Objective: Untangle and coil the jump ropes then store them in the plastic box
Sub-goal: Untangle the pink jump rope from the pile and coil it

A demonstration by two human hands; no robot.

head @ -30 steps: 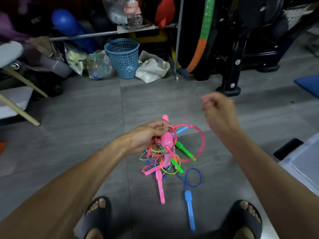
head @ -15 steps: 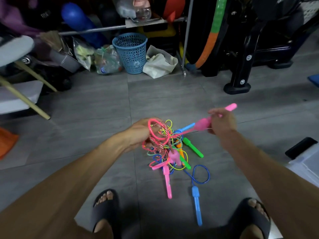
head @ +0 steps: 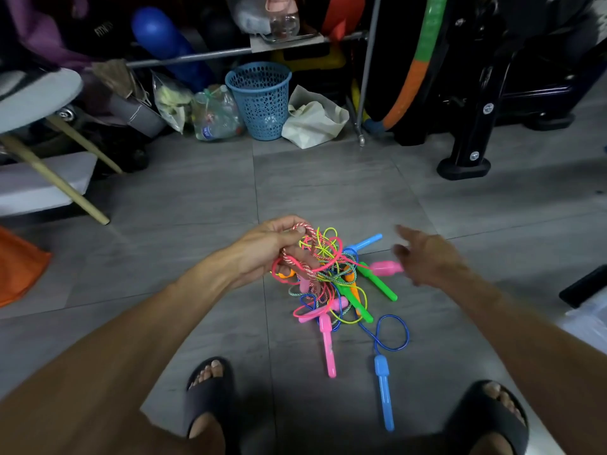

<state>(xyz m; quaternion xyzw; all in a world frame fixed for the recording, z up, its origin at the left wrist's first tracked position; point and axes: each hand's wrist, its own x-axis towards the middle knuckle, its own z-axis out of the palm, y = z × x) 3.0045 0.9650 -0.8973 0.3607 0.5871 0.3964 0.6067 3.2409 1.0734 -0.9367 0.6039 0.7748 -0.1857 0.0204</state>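
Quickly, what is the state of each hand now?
Left hand: grips the red-and-white braided rope in the tangle.
Right hand: open, blurred, holds nothing.

no legible text, faint white lettering on dark bag (head: 103, 27) unreadable

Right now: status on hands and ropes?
Left hand grips tangled jump ropes, lifted off the floor. Right hand open, blurred, beside pink handle. Nothing coiled; plastic box at right edge.

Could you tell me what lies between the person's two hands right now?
In the head view, the tangle of jump ropes lies between the left hand gripping cords and the blurred, empty right hand.
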